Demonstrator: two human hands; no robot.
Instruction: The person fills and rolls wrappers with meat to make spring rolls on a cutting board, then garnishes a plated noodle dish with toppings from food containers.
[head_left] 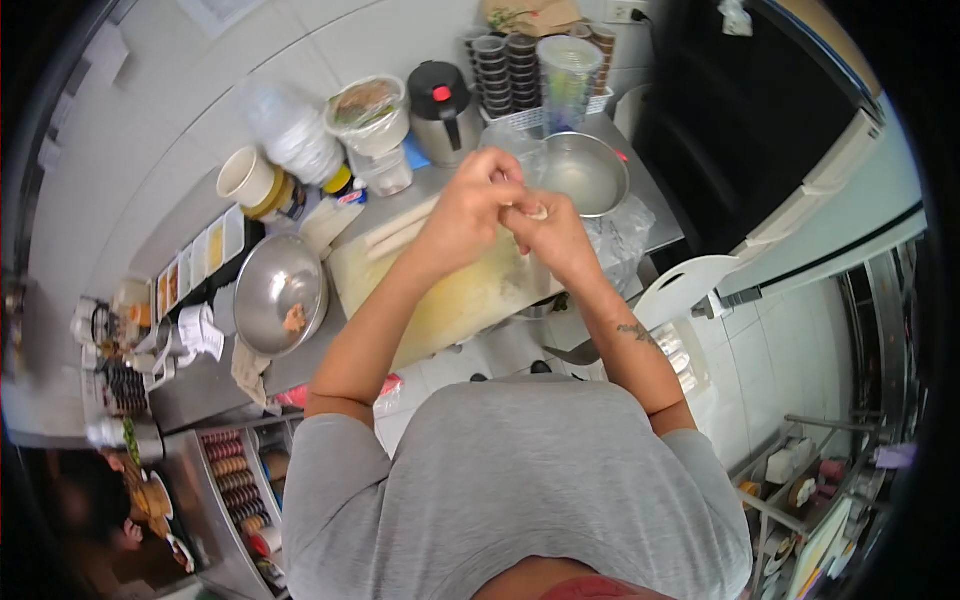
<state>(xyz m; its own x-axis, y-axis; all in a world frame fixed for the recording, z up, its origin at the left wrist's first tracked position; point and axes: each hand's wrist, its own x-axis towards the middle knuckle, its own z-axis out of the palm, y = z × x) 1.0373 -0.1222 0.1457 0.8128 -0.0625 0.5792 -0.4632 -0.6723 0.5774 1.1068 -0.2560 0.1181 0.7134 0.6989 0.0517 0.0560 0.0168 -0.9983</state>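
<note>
My left hand (478,205) and my right hand (558,235) meet in the air above the far side of a yellowed cutting board (440,300). Fingers of both hands are pinched together. A small pale piece (540,212) shows at the right fingertips; most of it is hidden, and its kind cannot be made out. Beneath my left forearm, long whitish rolls (392,238) lie along the board's far edge. Left of the board, a steel mixing bowl (262,300) holds a small pinkish lump (294,318). Beyond my right hand stands a second steel bowl (585,175).
A steel jug (441,115), a plastic-covered tub (368,110) and stacked dark cups (505,75) line the wall. A clear plastic bag (625,235) lies right of the board. Condiment trays (205,255) stand at the left. At the lower left, another person is partly visible.
</note>
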